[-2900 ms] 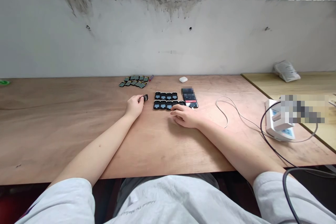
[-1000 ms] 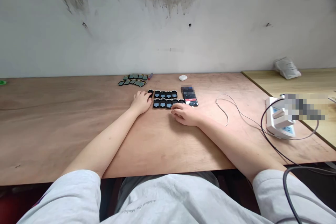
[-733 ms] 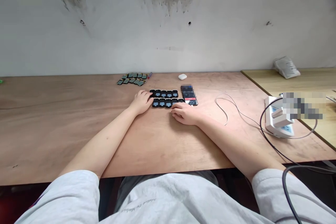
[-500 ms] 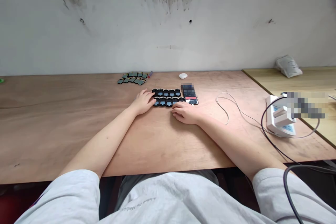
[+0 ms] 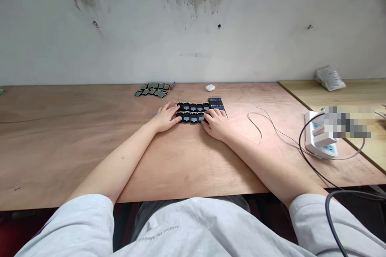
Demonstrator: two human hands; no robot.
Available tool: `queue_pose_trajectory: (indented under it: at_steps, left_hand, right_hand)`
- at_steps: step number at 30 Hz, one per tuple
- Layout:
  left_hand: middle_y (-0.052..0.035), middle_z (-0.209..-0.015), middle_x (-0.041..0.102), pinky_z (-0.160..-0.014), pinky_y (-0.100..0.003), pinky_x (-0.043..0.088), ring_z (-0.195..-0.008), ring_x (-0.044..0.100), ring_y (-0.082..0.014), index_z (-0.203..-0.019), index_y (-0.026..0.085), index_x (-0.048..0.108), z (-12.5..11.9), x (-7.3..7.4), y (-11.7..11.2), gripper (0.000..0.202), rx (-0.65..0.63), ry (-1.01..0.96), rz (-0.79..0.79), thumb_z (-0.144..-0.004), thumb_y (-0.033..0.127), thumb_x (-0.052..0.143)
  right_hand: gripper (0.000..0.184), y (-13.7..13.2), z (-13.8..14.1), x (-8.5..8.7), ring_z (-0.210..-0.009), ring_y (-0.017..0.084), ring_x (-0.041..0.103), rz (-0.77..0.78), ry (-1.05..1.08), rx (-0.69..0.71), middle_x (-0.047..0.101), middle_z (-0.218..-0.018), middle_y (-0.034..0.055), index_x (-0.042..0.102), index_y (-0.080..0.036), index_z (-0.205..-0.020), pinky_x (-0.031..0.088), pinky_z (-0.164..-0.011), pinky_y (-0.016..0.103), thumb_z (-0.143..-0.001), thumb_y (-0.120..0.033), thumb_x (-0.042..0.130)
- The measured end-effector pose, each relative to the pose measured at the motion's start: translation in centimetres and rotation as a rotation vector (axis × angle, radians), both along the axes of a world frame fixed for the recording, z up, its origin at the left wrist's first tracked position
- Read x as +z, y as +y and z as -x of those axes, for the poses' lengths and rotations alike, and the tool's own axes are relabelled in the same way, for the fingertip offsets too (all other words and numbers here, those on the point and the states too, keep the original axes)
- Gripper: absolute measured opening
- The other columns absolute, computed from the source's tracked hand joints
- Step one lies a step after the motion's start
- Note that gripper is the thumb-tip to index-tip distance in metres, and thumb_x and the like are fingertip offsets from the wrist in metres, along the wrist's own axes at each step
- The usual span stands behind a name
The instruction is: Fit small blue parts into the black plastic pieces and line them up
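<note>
Two rows of small black square modules with blue-grey faces (image 5: 193, 119) lie side by side in front of me. At their left end rests my left hand (image 5: 165, 119), open, its thumb on the near row and its fingertips at the far row. My right hand (image 5: 217, 124) is open too, its fingers stretched over the right end of the near row and hiding some of it. Just behind that hand lies a phone (image 5: 216, 103) with a timer on its screen, its lower part covered by the hand.
Several similar grey-faced modules (image 5: 152, 89) lie at the back left, with a thin screwdriver-like tool (image 5: 172, 86) beside them. A white earbud case (image 5: 210, 87) sits near the wall. To the right are a white cable (image 5: 268, 117), a power strip (image 5: 310, 120) and a plastic bag (image 5: 330, 77).
My right hand has moved up and slightly right, from the near edge onto the right end of the rows and over the phone's lower part. The rows have shifted slightly right.
</note>
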State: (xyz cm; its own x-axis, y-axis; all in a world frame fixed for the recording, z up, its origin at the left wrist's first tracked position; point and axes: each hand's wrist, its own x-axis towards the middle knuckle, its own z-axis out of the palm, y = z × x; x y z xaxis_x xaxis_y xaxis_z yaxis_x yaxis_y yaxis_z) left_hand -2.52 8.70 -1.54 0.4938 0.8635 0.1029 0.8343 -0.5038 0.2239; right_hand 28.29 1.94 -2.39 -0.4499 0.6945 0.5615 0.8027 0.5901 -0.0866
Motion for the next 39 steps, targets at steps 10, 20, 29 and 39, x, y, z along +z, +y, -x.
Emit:
queue_pose_trajectory:
  at_steps: [10,20,29,39]
  left_hand:
    - [-0.0099,-0.171,0.033,-0.128,-0.060,0.019,-0.162,0.013,-0.0378,-0.167,0.021,0.032,0.1,-0.1,0.0,0.076,-0.001,0.005,0.000,-0.103,0.063,0.035]
    - [-0.0144,-0.163,0.046,-0.124,-0.057,0.026,-0.156,0.028,-0.0361,-0.160,0.017,0.043,0.4,-0.1,-0.3,0.068,0.000,-0.100,-0.126,-0.104,0.057,0.036]
    - [-0.0155,-0.126,0.069,-0.107,-0.053,0.043,-0.124,0.056,-0.0343,-0.135,0.019,0.064,-0.7,1.0,-2.8,0.045,-0.255,-0.163,-0.472,-0.101,0.042,0.047]
    - [-0.0107,-0.093,0.071,-0.076,-0.039,0.051,-0.084,0.065,-0.0244,-0.117,0.020,0.069,-4.3,0.5,-5.7,0.036,-0.683,-0.050,-0.431,-0.102,0.045,0.048]
  right_hand:
    - [0.035,0.5,-0.1,-1.2,-0.113,0.036,0.052,-0.029,0.053,-0.073,0.067,-0.116,0.0171,0.072,-0.020,-0.097,0.045,-0.099,0.059,-0.104,-0.051,0.056]
    - [0.033,-0.1,0.3,-0.1,-0.110,0.035,0.054,-0.034,0.069,-0.025,0.071,-0.107,0.0168,0.076,-0.019,-0.091,0.047,-0.096,0.057,-0.104,-0.042,0.056]
    - [0.028,-1.1,0.4,1.4,-0.101,0.026,0.061,0.100,-0.029,0.413,0.075,-0.106,0.0097,0.075,-0.020,-0.083,0.050,-0.093,0.044,-0.103,-0.032,0.060]
    - [0.022,-1.0,0.3,1.3,-0.094,0.023,0.068,0.219,0.107,0.585,0.073,-0.106,0.0116,0.076,-0.020,-0.090,0.057,-0.085,0.038,-0.101,-0.030,0.060]
